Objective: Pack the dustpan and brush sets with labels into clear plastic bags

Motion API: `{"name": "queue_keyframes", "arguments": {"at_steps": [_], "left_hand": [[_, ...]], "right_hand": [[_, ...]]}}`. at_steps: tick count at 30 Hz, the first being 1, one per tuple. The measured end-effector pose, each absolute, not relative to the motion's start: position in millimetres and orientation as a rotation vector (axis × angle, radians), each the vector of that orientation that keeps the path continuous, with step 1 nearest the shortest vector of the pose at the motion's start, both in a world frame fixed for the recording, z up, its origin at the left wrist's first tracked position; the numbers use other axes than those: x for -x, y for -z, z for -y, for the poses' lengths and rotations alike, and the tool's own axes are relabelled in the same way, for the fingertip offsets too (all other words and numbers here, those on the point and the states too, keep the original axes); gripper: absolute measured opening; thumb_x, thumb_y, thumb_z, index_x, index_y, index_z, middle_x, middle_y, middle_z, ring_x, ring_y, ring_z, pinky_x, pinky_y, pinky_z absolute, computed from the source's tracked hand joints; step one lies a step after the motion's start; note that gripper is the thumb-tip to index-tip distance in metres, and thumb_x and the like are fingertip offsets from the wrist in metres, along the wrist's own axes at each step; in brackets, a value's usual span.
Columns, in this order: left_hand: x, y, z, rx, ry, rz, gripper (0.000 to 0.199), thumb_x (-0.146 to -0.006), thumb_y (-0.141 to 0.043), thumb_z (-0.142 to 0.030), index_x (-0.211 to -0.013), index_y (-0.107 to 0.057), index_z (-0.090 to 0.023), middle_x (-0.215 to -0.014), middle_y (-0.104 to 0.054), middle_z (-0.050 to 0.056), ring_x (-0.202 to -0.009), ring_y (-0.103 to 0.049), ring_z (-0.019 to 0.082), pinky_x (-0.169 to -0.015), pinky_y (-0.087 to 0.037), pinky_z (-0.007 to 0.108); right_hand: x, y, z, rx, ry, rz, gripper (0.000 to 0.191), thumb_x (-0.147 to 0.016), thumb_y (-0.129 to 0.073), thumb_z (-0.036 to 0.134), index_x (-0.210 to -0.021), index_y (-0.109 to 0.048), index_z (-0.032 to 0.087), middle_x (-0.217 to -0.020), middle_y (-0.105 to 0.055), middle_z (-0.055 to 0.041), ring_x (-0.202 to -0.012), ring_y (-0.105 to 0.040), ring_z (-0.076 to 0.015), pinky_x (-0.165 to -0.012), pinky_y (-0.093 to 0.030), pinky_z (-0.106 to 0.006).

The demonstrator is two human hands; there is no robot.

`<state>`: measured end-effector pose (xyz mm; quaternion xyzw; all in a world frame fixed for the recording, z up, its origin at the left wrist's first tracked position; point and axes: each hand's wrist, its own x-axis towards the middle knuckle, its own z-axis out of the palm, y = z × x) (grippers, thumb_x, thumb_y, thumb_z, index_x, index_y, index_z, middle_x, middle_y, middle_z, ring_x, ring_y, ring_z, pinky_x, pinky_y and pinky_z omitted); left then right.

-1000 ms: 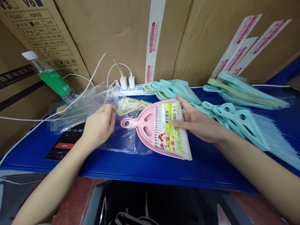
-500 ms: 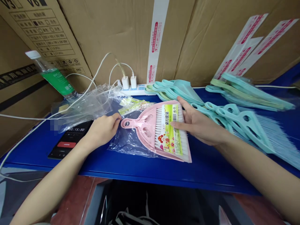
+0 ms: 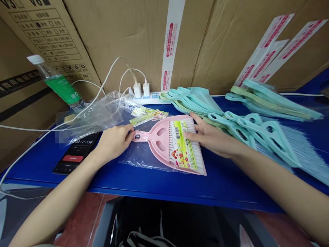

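A pink dustpan with a white-bristled brush and a printed label card lies partly in a clear plastic bag. My left hand pinches the bag's edge beside the dustpan's handle end. At the wide end, my right hand holds the dustpan and brush, its thumb over the label and a finger along the far edge. More label cards lie behind the handle.
Turquoise dustpans and brushes lie at the right, with wrapped ones behind. A phone, loose plastic bags, a bottle, cables and a power strip are left and back. Cardboard boxes stand behind.
The pink dustpan's wide end has shifted slightly left and lies flatter, and my right hand has moved left with it. My left hand has hardly moved.
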<state>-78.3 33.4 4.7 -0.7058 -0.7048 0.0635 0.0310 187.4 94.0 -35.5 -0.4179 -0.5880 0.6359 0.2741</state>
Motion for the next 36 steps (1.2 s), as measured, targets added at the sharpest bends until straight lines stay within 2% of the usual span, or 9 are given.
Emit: {"name": "queue_keyframes", "arguments": {"at_steps": [5,11,13,15,17,20,30,36], "left_hand": [[79.2,-9.1,-31.8,2.190,-0.143,2.194,0.024,-0.095,-0.043,-0.031,-0.091,-0.066,-0.023,-0.087,-0.075,0.006,-0.082,-0.071,0.027,-0.059,-0.041,0.028],[80.6,-11.7,-31.3,2.154,-0.156,2.220,0.024,-0.094,-0.044,-0.031,-0.092,-0.067,-0.023,-0.086,-0.076,0.005,-0.082,-0.071,0.027,-0.060,-0.041,0.029],[80.3,-11.9,-31.3,2.135,-0.181,2.237,0.026,-0.094,-0.043,-0.031,-0.094,-0.067,-0.023,-0.087,-0.076,0.006,-0.084,-0.071,0.028,-0.061,-0.042,0.029],[79.6,-12.0,-31.2,2.120,-0.210,2.252,0.027,-0.094,-0.042,-0.031,-0.096,-0.067,-0.022,-0.088,-0.076,0.007,-0.086,-0.071,0.029,-0.062,-0.042,0.030],[78.9,-12.1,-31.1,2.114,-0.239,2.260,0.028,-0.095,-0.041,-0.032,-0.098,-0.067,-0.022,-0.089,-0.075,0.007,-0.088,-0.071,0.030,-0.063,-0.042,0.031],[78.4,-11.9,-31.0,2.118,-0.272,2.262,0.030,-0.096,-0.039,-0.033,-0.101,-0.066,-0.021,-0.088,-0.075,0.008,-0.088,-0.071,0.031,-0.063,-0.042,0.032],[79.3,-9.9,-31.2,2.110,-0.322,2.265,0.034,-0.096,-0.037,-0.036,-0.104,-0.065,-0.019,-0.086,-0.074,0.009,-0.086,-0.071,0.032,-0.063,-0.043,0.032],[78.7,-11.0,-30.1,2.101,-0.341,2.265,0.034,-0.096,-0.037,-0.036,-0.104,-0.065,-0.019,-0.085,-0.074,0.010,-0.086,-0.071,0.033,-0.063,-0.043,0.032]], "right_hand": [[-188.8,34.9,-94.5,1.088,-1.703,1.643,0.114,-0.082,-0.071,0.024,-0.158,0.014,0.023,-0.129,-0.067,-0.0125,-0.118,-0.064,-0.0292,-0.098,-0.056,-0.047],[-188.4,32.1,-93.9,1.060,-1.697,1.669,0.120,-0.076,-0.075,0.027,-0.159,0.012,0.024,-0.135,-0.063,-0.0128,-0.115,-0.065,-0.0278,-0.096,-0.058,-0.045],[-188.6,31.5,-94.8,1.052,-1.673,1.698,0.115,-0.073,-0.076,0.029,-0.160,-0.001,0.027,-0.139,-0.060,-0.0117,-0.115,-0.065,-0.0273,-0.096,-0.057,-0.045],[-189.0,31.8,-96.3,1.053,-1.652,1.749,0.100,-0.072,-0.077,0.031,-0.157,-0.025,0.027,-0.139,-0.060,-0.0104,-0.116,-0.064,-0.0276,-0.097,-0.056,-0.046],[-189.3,33.0,-97.9,1.074,-1.655,1.790,0.080,-0.070,-0.078,0.034,-0.144,-0.048,0.024,-0.134,-0.063,-0.0097,-0.115,-0.064,-0.0280,-0.097,-0.056,-0.046],[-189.3,35.4,-98.6,1.128,-1.676,1.782,0.065,-0.067,-0.080,0.035,-0.129,-0.062,0.022,-0.125,-0.069,-0.0086,-0.109,-0.067,-0.0270,-0.095,-0.057,-0.046],[-185.8,38.5,-97.8,1.205,-1.661,1.677,0.063,-0.063,-0.081,0.030,-0.122,-0.062,0.021,-0.113,-0.073,-0.0072,-0.094,-0.071,-0.0224,-0.083,-0.061,-0.041],[-183.8,35.7,-96.3,1.156,-1.588,1.723,0.051,-0.070,-0.078,0.035,-0.116,-0.060,0.021,-0.117,-0.070,-0.0088,-0.102,-0.069,-0.0249,-0.087,-0.060,-0.042]]}}
